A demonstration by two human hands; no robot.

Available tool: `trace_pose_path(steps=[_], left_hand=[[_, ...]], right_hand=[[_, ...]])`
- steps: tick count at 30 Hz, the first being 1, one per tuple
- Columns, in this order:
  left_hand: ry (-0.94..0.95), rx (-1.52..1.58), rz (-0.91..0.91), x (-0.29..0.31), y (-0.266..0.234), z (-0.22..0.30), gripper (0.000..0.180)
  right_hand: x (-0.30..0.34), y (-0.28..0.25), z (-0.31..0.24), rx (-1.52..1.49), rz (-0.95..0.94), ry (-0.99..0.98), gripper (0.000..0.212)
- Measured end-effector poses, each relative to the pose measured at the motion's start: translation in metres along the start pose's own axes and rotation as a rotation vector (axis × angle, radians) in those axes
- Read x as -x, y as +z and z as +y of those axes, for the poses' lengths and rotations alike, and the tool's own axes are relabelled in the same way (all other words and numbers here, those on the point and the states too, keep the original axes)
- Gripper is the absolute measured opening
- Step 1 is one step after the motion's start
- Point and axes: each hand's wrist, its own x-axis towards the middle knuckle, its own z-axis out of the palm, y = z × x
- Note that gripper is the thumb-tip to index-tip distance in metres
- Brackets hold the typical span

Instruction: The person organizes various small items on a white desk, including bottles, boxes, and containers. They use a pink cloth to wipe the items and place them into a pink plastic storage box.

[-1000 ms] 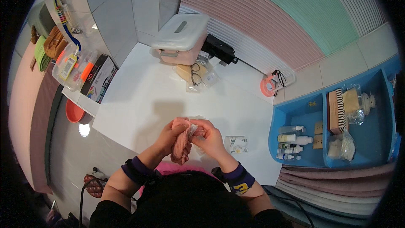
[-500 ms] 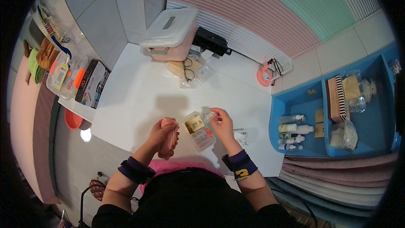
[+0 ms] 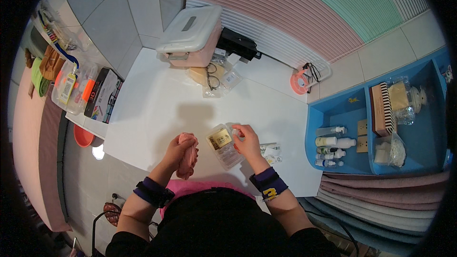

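My left hand [image 3: 182, 149] is wrapped round a soft pink bundle [image 3: 189, 162], which looks like rolled cloth and is held upright just above the white table. To its right lies a clear plastic compartment box [image 3: 233, 159] with a gold-and-black label or packet [image 3: 219, 139] in its far part. At the box's right edge is my right hand [image 3: 248, 143], its thumb and forefinger drawn together over the rim. Whatever is between these fingertips is too small and too hidden to name.
White-and-green packets [image 3: 271, 152] lie right of my right hand. At the back stand a lidded pink-and-white storage box [image 3: 189, 33], spectacles [image 3: 212, 77] on plastic bags and a black case [image 3: 238, 44]. A blue tray [image 3: 312, 128] with several bottles borders the right side.
My right hand has shifted slightly left and down, closer to the box. The small clear piece at its fingertips and an orange item in the box no longer show. My left hand keeps its hold.
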Motion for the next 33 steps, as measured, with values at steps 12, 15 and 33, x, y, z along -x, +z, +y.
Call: trace_pose_path(steps=[12,15,33], left_hand=[[-0.008,-0.007,-0.026,-0.006,-0.005,-0.006,0.033],[-0.004,-0.028,-0.012,-0.006,-0.006,-0.008,0.033],[0.008,-0.005,-0.030,-0.013,-0.007,-0.015,0.033]], right_hand=[[0.008,0.000,0.004,0.011,-0.004,-0.014,0.029],[0.009,0.000,0.006,0.057,0.009,-0.070,0.029],[0.016,0.009,0.008,0.167,0.003,-0.064,0.029]])
